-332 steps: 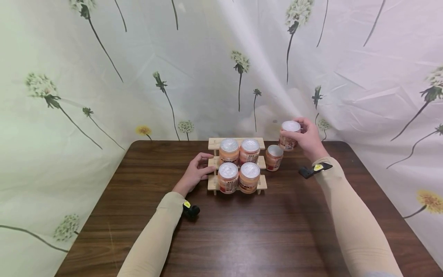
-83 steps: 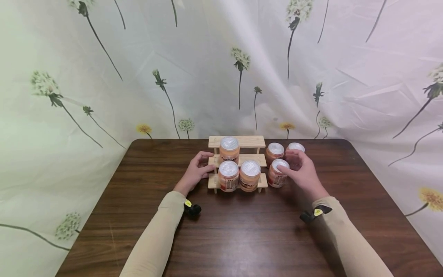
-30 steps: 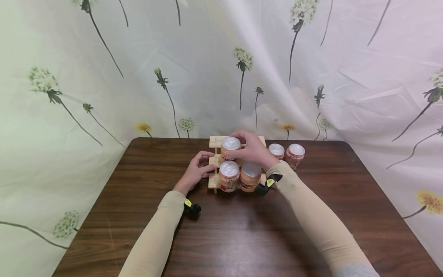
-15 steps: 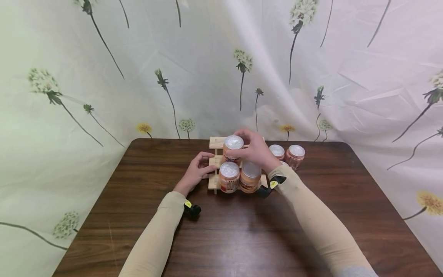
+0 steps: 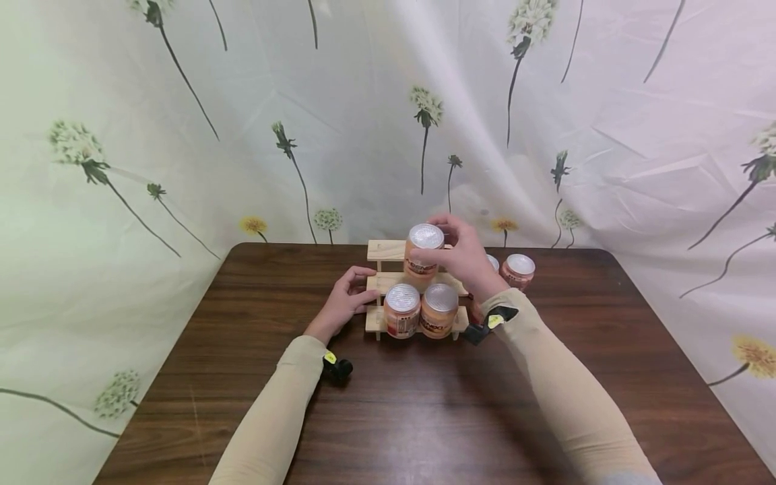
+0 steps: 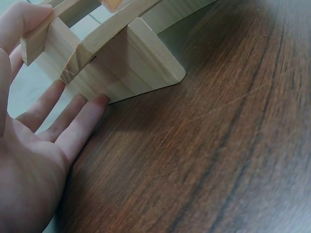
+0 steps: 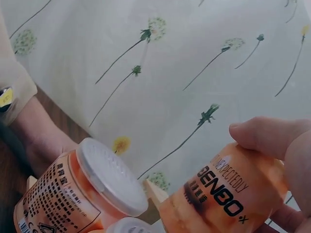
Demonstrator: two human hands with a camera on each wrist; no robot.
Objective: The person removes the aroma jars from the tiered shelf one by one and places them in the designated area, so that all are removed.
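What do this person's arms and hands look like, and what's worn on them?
The left hand and right hand are ungloved. Above them are long beige sleeves, each with a small black camera and yellow label.

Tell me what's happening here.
A person's right hand grips a round, pale-lidded orange jar by the upper shelves of a light wooden three-tier rack. Their left hand touches the rack's side. Two similar jars stand on the bottom shelf; others stand right of the rack on the dark wooden table.
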